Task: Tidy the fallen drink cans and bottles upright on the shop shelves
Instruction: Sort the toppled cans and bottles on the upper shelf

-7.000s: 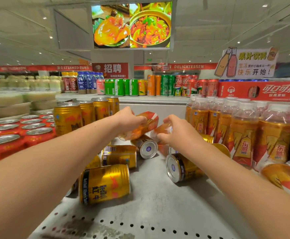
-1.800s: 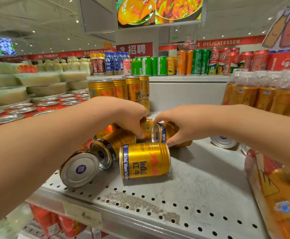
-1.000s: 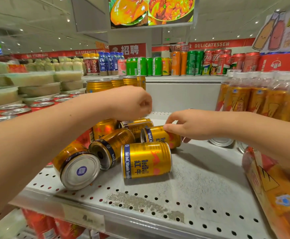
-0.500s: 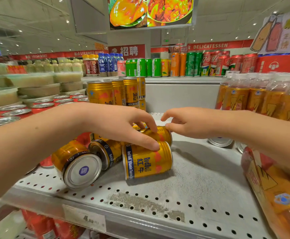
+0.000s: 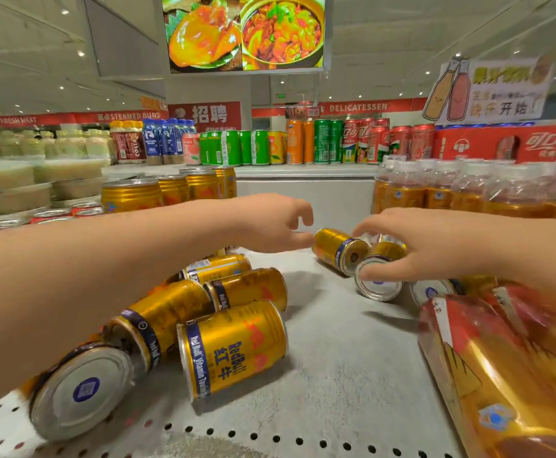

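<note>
Gold metal fills my right hand (image 5: 418,249), gripping a fallen can (image 5: 382,287) at the back of the shelf (image 5: 336,358); my left hand (image 5: 270,223) hovers there, loosely curled, empty. Smooth, probably full and heavy, so I'd grasp mid-body.

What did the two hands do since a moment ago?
The left hand lifted off the front labelled can and moved farther back, empty, beside the far can. The right hand came down and took hold of the silver-ended can. The front labelled can and the fallen bottle still lie on their sides.
</note>
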